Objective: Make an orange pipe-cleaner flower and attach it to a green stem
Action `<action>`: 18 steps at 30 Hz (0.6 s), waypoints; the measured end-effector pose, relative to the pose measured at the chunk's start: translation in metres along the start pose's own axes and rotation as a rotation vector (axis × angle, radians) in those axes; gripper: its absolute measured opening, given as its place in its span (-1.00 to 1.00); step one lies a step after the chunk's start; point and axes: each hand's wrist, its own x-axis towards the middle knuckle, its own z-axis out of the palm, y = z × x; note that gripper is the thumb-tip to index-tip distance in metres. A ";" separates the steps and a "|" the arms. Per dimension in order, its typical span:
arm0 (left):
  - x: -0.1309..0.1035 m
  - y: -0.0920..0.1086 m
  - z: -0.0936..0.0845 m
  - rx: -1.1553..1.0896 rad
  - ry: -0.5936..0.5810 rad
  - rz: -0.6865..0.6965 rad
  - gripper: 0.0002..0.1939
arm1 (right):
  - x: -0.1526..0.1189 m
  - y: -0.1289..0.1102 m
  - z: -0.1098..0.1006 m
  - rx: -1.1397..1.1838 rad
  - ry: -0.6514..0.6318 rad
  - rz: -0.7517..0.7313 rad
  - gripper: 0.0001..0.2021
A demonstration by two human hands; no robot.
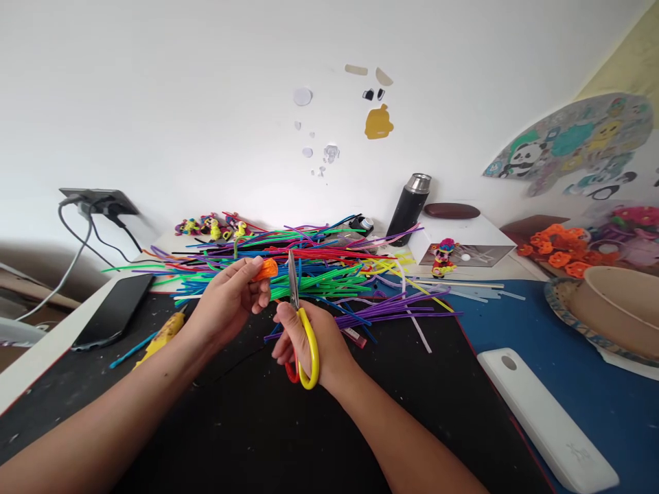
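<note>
Orange fuzzy piece is protruding from the fingertips of the left hand, which is pinching one end between thumb and fingers. The piece is lying to the right of this pinch, its long axis running roughly sideways and its free end pointing toward the scissors. The right hand is grasping the scissors by their handles; the blades are extending forward from that grip, tips pointing away from the body and leaning slightly left. Relative to the right-hand grip, the piece is therefore lying forward and left, just beside the blades, with a narrow gap showing between; whether both are sitting at equal depth, one cannot tell. The left hand is the nearer one, holding the piece directly. Beyond both grips, coloured fuzzy stems are lying in a loose heap; below the grips, a black mat is covering the table.
</note>
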 end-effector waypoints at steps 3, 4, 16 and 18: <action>0.000 0.000 0.000 0.005 0.012 0.009 -0.52 | 0.002 0.005 0.000 0.002 -0.040 -0.057 -0.22; 0.000 0.000 0.000 0.005 0.014 0.010 -0.52 | 0.002 0.007 0.000 -0.002 -0.046 -0.069 -0.23; -0.003 0.001 0.003 0.032 -0.001 -0.001 -0.49 | -0.008 -0.007 -0.004 -0.279 -0.009 -0.061 -0.28; -0.004 0.001 0.004 0.041 -0.016 0.010 -0.48 | -0.009 -0.008 -0.003 -0.319 -0.014 -0.049 -0.29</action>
